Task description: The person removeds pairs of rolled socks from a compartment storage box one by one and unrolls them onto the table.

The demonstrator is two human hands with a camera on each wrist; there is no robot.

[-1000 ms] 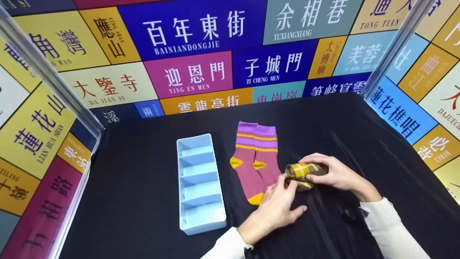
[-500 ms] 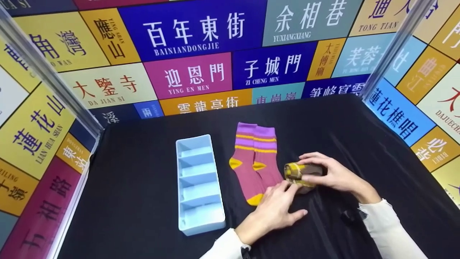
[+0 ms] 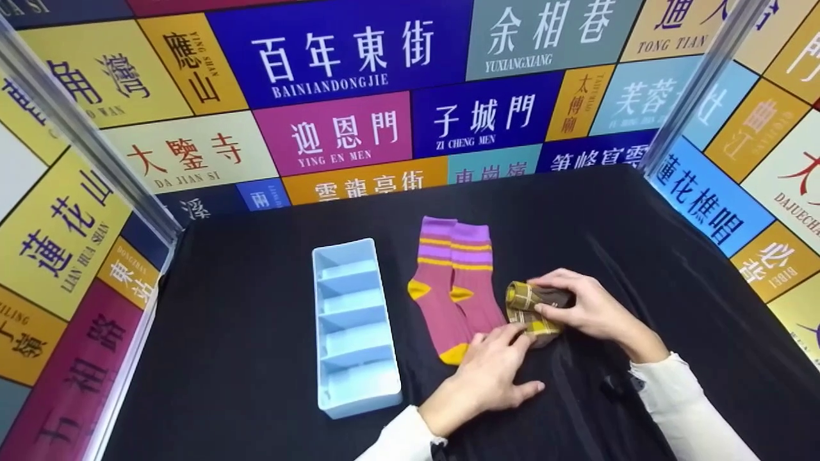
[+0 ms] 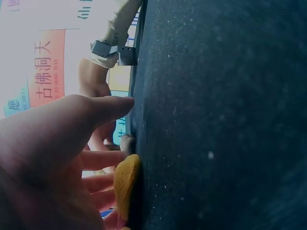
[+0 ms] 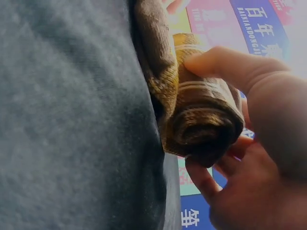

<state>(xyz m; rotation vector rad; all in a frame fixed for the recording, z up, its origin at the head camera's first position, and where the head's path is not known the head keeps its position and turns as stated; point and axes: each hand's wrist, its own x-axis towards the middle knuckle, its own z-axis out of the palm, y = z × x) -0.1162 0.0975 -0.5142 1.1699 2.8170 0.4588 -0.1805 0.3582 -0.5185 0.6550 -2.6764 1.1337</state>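
A brown-and-yellow plaid sock (image 3: 528,298), partly rolled up, lies right of the flat socks. My right hand (image 3: 592,307) grips the roll from the right, with the thumb on the near side and the fingers over the far side. In the right wrist view the roll (image 5: 206,105) shows its spiral end, with an unrolled part against the cloth. My left hand (image 3: 493,368) rests low with its fingers extended, fingertips at the sock's near left edge and thumb apart. Beside it lies a pair of pink socks (image 3: 442,314) with purple cuffs and yellow toes; a yellow toe (image 4: 127,184) shows by the left fingers.
A light blue box (image 3: 359,406) with several compartments in a row stands left of the pink socks. Black cloth (image 3: 243,333) covers the table. Panels with printed street signs (image 3: 346,51) enclose the back and sides.
The plaid roll has turned under my right hand, and more of its yellow checked fabric shows at the near side. My left hand has stayed almost in place, its fingers flattening slightly.
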